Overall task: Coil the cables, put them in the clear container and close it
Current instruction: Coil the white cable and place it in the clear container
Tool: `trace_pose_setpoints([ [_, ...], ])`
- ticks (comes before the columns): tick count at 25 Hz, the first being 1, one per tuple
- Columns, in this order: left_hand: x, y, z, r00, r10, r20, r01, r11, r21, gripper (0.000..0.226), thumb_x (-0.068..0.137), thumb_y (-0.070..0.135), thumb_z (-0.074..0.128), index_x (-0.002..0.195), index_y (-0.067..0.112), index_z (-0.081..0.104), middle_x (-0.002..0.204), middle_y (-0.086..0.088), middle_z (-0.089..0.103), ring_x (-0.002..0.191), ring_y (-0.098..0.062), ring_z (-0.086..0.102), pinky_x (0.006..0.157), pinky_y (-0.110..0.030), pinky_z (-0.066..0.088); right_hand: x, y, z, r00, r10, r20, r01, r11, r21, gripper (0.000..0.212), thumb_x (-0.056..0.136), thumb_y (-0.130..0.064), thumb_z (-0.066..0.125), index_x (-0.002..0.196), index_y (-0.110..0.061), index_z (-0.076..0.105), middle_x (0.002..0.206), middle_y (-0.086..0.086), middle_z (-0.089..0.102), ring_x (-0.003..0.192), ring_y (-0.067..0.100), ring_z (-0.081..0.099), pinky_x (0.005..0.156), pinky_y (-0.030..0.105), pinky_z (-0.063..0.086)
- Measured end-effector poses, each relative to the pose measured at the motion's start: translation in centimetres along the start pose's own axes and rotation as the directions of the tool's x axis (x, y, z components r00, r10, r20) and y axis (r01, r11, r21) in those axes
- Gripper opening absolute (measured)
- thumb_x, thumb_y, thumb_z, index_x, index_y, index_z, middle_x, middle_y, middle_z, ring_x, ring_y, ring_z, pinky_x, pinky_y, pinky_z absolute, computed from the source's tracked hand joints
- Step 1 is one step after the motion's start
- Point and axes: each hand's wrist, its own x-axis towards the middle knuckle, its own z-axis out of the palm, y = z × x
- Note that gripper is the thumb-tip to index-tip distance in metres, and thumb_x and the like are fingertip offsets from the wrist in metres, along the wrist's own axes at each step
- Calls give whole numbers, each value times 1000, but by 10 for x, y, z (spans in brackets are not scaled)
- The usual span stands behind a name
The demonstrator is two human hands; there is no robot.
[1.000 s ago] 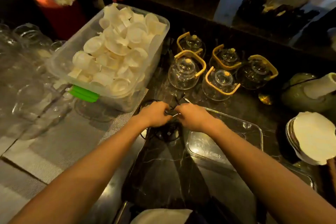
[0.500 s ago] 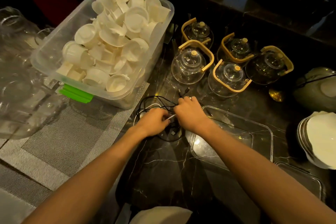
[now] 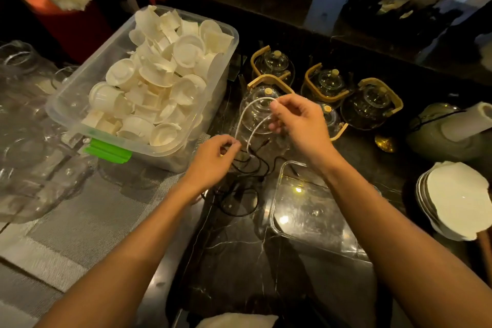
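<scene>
Right hand is pinching a loop of white cable; left hand is pinching its lower run, above black cables beside the clear container.

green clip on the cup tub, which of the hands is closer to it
Left. The left hand pinches the white cable just right of the green clip. The right hand holds the cable's loop farther right, over the glass teapots.

The right forearm hides part of the clear container; glassware is blurred.
</scene>
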Motion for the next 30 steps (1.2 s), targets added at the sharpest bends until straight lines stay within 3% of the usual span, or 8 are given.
trace_pose_setpoints([
  [5, -9, 11, -1, 995, -16, -102, 17, 1000, 16, 21, 100, 33, 58, 87, 23, 72, 68, 12, 66, 62, 2, 58, 58, -13, 41, -6, -28, -28, 999, 13, -32, -4, 967, 256, 14, 106, -16, 54, 100, -11, 65, 90, 12, 77, 75, 22, 74, 66, 29, 60],
  [7, -14, 10, -3, 996, -24, -81, 25, 1000, 16, 31, 102, 36, 54, 82, 18, 71, 68, 0, 66, 59, -5, 56, 60, -25, 44, -7, -33, -36, 996, 75, -47, -58, 955, 292, 20, 108, -17, 49, 97, -9, 63, 85, 12, 79, 70, 21, 74, 61, 26, 59],
  [15, -29, 27, -5, 990, -50, -128, 22, 977, -213, 34, 106, 34, 45, 82, 16, 62, 80, -7, 67, 72, -15, 62, 68, -27, 50, -30, -25, -31, 919, 349, 186, -348, 937, -38, 32, 109, -26, 44, 87, -9, 61, 66, 8, 75, 57, 19, 70, 59, 30, 52],
  [18, -35, 36, -2, 998, -68, 11, 65, 886, -458, 29, 106, 31, 46, 91, 14, 63, 72, -6, 69, 67, -26, 71, 62, -31, 59, -40, -13, -24, 906, 376, 193, -367, 927, -80, 35, 108, -28, 48, 88, -5, 66, 80, 16, 77, 72, 24, 74, 70, 34, 61],
  [20, -39, 42, 7, 997, -50, 55, 71, 868, -491, 26, 106, 32, 48, 92, 16, 64, 61, -2, 61, 56, -24, 67, 53, -30, 56, -45, -6, -28, 913, 378, 154, -397, 910, 119, 31, 108, -24, 47, 92, -5, 65, 89, 20, 77, 84, 29, 76, 81, 39, 63],
  [23, -42, 51, 28, 983, -59, 175, 146, 828, -542, 28, 105, 35, 48, 96, 16, 66, 58, 5, 42, 42, -11, 42, 39, -21, 34, -49, -3, -49, 922, 382, 67, -377, 838, 395, 22, 108, -16, 45, 101, -5, 63, 73, 7, 63, 62, 19, 66, 66, 35, 61],
  [27, -42, 73, 59, 891, -114, 440, 399, 659, -637, 35, 105, 40, 45, 95, 16, 68, 58, 6, 33, 42, -5, 25, 35, -16, 23, -55, -3, -91, 925, 374, -74, -345, 903, 256, 19, 104, -19, 52, 97, -12, 68, 62, -5, 42, 47, 6, 33, 39, 19, 26],
  [30, -42, 92, 81, 835, -77, 544, 512, 468, -720, 36, 106, 35, 43, 93, 10, 64, 56, 5, 35, 43, -7, 30, 38, -18, 28, -67, -1, -118, 939, 335, -81, -330, 942, 65, 27, 105, -30, 55, 95, -11, 71, 58, -5, 50, 46, 6, 42, 41, 19, 37],
])
